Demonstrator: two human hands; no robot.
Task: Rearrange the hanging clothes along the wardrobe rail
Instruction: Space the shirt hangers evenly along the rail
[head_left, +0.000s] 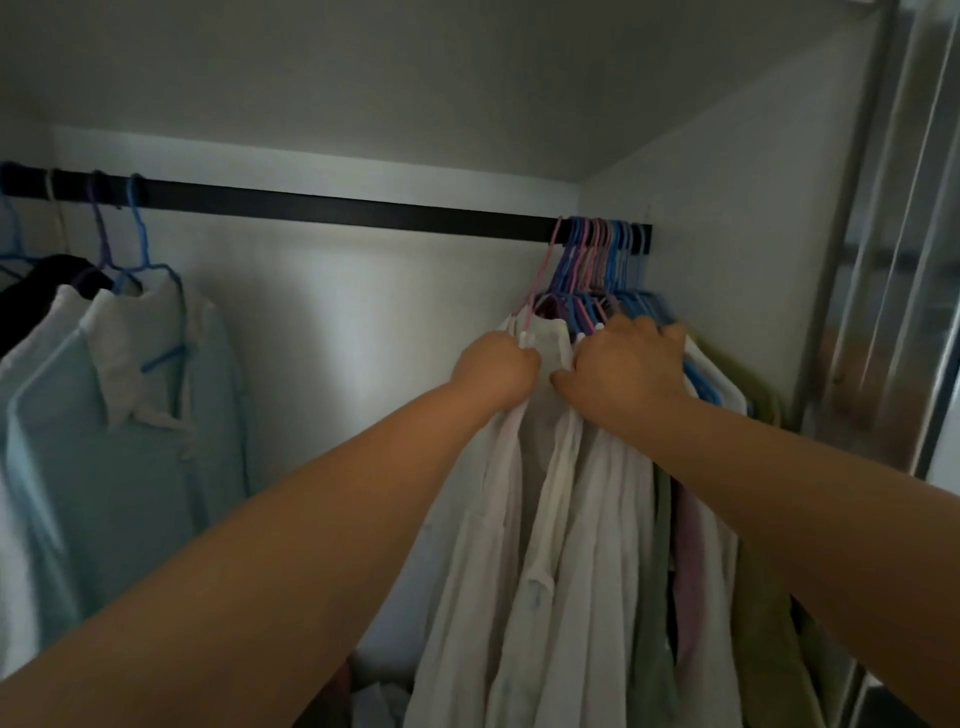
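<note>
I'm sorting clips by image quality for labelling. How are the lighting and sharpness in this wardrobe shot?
Head view: dim overall, with a soft bright patch on the back wall under the rail; the dark garment at far left loses detail; the packed hangers at right blur together; wide-angle stretch enlarges both forearms; left hand and right hand look slightly soft.

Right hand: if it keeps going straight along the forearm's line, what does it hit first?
Probably the packed bunch of hangers just past the right hand, then the wardrobe's side wall; depth is unclear.
</note>
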